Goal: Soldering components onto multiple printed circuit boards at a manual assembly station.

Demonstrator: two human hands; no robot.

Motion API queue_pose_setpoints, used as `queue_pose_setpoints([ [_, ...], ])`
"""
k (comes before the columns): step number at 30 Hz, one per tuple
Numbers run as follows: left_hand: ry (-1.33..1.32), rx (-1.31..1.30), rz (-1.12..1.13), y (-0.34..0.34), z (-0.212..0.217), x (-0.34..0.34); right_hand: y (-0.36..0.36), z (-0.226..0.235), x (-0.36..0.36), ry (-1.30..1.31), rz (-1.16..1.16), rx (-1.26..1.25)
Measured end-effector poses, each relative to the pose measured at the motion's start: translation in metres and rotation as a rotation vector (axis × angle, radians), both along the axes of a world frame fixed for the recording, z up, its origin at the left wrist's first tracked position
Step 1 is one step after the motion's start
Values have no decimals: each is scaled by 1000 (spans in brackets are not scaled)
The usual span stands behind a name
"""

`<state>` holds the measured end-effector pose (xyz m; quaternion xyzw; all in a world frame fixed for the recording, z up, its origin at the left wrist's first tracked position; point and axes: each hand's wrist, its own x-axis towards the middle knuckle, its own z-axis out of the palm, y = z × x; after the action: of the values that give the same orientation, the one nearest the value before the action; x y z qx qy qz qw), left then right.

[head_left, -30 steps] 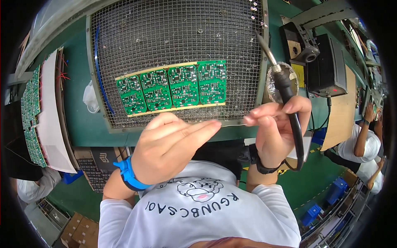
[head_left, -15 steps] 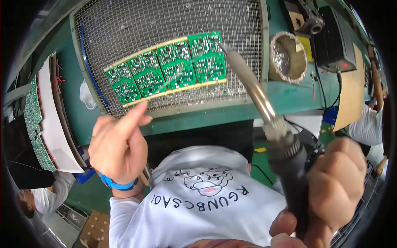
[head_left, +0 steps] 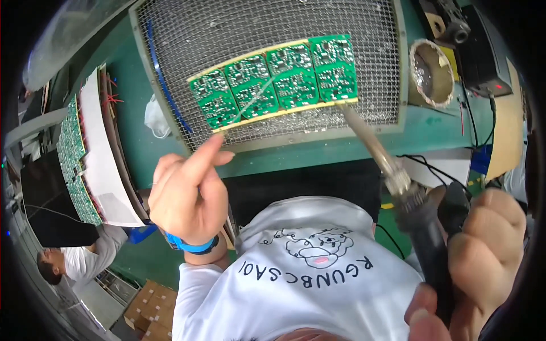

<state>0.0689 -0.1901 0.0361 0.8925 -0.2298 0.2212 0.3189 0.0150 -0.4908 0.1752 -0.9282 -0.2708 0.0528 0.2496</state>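
My right hand [head_left: 483,261] is wrapped round the black handle of a soldering iron [head_left: 424,233]. Its bent metal tip reaches the near edge of a green circuit board panel [head_left: 296,85], at the rightmost section. The panel has several sections with yellowish strips along its long edges, and lies on a wire mesh. By the panel's near left corner is my left hand [head_left: 190,196], index finger stretched out and the other fingers curled. A thin silvery solder wire [head_left: 256,96] slants from near those fingertips across the panel; the grip on it is partly hidden.
The metal-framed mesh tray [head_left: 381,68] sits on a green bench, scattered with solder bits. Right of it stand a round crusted pot [head_left: 418,94] and a black box [head_left: 483,54] with a red light. More circuit boards [head_left: 74,162] are at left, where another person [head_left: 85,261] sits.
The iron's tip has gone from the panel's far right corner to its near edge at the rightmost section. My left hand stays by the near left corner. The whole view has shifted.
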Motion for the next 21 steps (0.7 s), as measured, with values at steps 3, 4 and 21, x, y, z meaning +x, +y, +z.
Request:
queue_pose_setpoints([
  [3, 77, 33, 26, 3, 2, -3, -2, 13, -1, 151, 2, -73],
  [4, 60, 33, 23, 5, 3, -3, -5, 17, 2, 221, 37, -86],
  [21, -5, -46, 31, 18, -9, -4, 4, 32, -7, 235, -106, -243],
])
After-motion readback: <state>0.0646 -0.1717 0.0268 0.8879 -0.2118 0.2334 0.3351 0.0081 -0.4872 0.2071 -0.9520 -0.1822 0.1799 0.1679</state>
